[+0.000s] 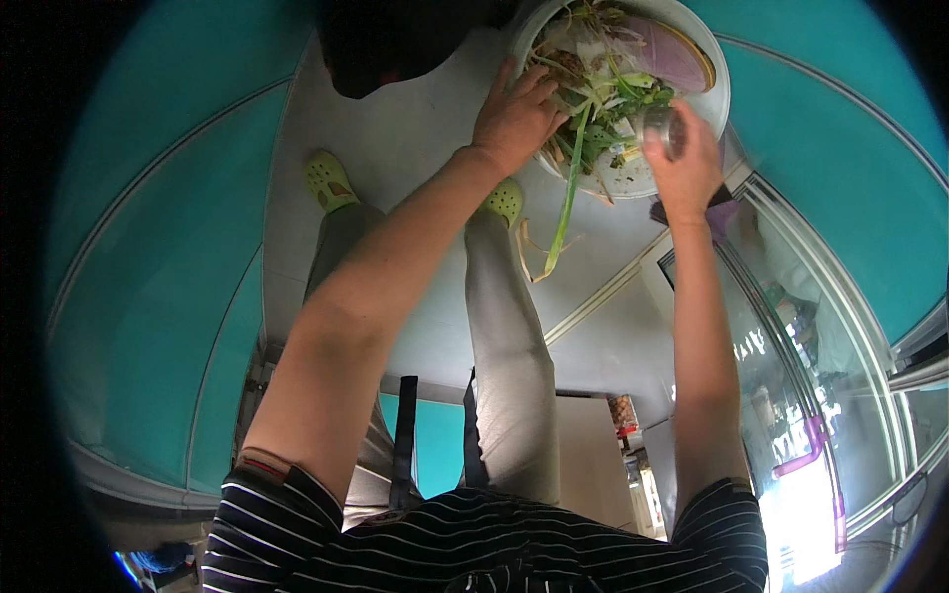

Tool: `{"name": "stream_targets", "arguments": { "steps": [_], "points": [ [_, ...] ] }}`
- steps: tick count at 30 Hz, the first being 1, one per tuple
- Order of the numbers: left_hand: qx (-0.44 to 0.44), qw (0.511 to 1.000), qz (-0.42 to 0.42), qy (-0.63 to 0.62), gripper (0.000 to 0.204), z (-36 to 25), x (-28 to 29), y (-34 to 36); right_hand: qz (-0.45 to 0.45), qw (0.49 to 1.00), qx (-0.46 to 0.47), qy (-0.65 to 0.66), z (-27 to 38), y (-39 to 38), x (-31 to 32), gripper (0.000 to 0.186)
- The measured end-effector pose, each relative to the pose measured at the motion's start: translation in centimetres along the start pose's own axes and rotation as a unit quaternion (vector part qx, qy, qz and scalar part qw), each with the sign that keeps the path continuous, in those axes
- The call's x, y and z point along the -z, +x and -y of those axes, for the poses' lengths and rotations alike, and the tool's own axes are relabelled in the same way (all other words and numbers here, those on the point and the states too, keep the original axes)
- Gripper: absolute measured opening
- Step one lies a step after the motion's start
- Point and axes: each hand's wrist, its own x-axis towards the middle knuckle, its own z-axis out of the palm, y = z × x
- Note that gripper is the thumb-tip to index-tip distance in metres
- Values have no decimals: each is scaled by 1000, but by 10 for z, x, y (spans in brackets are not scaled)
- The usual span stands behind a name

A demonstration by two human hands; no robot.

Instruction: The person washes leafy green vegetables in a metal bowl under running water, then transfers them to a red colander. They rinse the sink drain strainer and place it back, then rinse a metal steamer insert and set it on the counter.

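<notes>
At the top of the head view, a white round bin (714, 107) holds vegetable scraps (593, 124), green leaves and crumpled clear plastic. My left hand (516, 117) reaches over its left rim, fingers spread against the scraps, and appears to grip nothing. My right hand (689, 163) is closed around a small clear cup-like container (658, 128), slightly blurred, above the right side of the bin. Whatever is inside that container cannot be made out. A long green onion leaf (568, 203) droops over the near rim. At the far right inside lies a rounded pink-purple piece (664, 54) with a tan edge.
Teal cabinet fronts (168, 287) curve along the left, with another teal panel (830, 128) at the right. A black object (390, 44) stands left of the bin. A glass sliding door (791, 326) is at right. My feet wear green clogs (328, 180) on the grey floor (415, 138).
</notes>
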Motion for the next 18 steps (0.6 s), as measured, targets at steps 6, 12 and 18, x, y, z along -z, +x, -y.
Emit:
{"name": "stream_targets", "arguments": {
  "steps": [6, 12, 18],
  "points": [
    [127, 991, -18, -39, 7, -28, 1, 11, 185, 974, -21, -131, 11, 9, 13, 50],
    [153, 970, 100, -158, 22, -37, 46, 35, 258, 888, -168, 343, -8, 41, 24, 49],
    [113, 981, -33, -156, 24, -24, 40, 18, 128, 927, -266, 230, 28, 24, 38, 59]
  ]
}}
